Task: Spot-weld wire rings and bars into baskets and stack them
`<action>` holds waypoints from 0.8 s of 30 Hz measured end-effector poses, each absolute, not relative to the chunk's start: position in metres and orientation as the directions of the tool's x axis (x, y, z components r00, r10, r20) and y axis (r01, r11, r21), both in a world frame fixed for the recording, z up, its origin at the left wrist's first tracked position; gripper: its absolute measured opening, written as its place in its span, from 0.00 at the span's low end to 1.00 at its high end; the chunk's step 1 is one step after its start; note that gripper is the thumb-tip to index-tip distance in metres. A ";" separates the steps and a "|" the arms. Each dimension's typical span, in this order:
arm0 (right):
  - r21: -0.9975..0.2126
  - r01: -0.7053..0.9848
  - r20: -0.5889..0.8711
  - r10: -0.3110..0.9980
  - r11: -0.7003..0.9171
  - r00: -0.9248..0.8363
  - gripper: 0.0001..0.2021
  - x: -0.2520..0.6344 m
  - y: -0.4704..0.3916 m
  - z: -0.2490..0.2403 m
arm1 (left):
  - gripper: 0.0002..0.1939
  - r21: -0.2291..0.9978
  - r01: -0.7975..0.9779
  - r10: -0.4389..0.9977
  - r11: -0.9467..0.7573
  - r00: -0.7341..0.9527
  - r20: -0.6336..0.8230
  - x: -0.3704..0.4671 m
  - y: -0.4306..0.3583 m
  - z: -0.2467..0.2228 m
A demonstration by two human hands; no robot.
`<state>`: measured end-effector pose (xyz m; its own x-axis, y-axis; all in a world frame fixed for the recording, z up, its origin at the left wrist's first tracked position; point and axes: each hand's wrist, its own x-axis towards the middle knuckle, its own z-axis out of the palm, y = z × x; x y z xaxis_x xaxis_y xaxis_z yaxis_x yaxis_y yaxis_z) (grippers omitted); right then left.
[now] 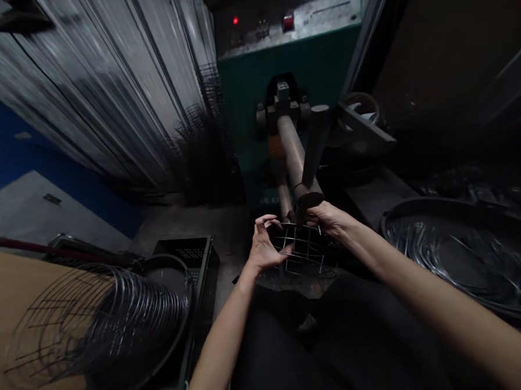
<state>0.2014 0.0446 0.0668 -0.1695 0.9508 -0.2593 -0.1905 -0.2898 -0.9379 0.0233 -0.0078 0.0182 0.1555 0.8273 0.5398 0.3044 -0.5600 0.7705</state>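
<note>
The person's left hand is curved in a wide C, with the thumb and fingers well apart, holding the left side of a silver, rounded wire-grid frame. The right hand is bent in at the frame's upper right; its fingertips are partly hidden in shadow, so whether they grip the rim cannot be told. Between the 2 hands, the frame sits directly below the blunt end of a thick grey metal cylinder, near the tip of a thinner metal rod; any contact with either is too dark to make out.

Both metal parts project from a dark green machine cabinet, where 1 red light glows beside 1 red switch on the grey top panel.

On the person's right, a broad black round tub holds shiny loose wire pieces. On the left, a long nested stack of round wire frames lies tilted in a black round container, next to a dark green plastic crate. Beyond stands a grey corrugated metal wall.
</note>
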 end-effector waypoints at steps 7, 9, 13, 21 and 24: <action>-0.942 -0.184 -0.255 0.956 -0.280 -0.148 0.22 0.196 0.045 0.068 | 0.34 0.754 0.317 0.816 -0.575 0.161 0.555 0.021 -0.006 0.019; -0.931 -0.227 -0.272 0.959 -0.284 -0.086 0.20 0.195 0.043 0.071 | 0.34 0.749 0.310 0.810 -0.585 0.169 0.562 0.020 -0.005 0.019; -0.886 -0.385 -0.318 0.943 -0.258 0.101 0.11 0.197 0.039 0.080 | 0.32 0.728 0.349 0.805 -0.590 0.181 0.566 0.020 -0.003 0.019; -0.916 -0.278 -0.297 0.955 -0.290 -0.018 0.09 0.196 0.034 0.083 | 0.25 0.708 0.431 0.818 -0.560 0.154 0.554 0.012 -0.009 0.016; -0.925 -0.259 -0.285 0.959 -0.278 -0.012 0.13 0.190 0.038 0.081 | 0.25 0.747 0.391 0.836 -0.538 0.133 0.532 0.006 -0.009 0.013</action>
<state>0.1897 0.0375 0.0813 -0.0122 0.9586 -0.2845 -0.2594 -0.2778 -0.9250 0.0061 -0.0090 0.0135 0.1326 0.8361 0.5322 0.3910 -0.5376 0.7471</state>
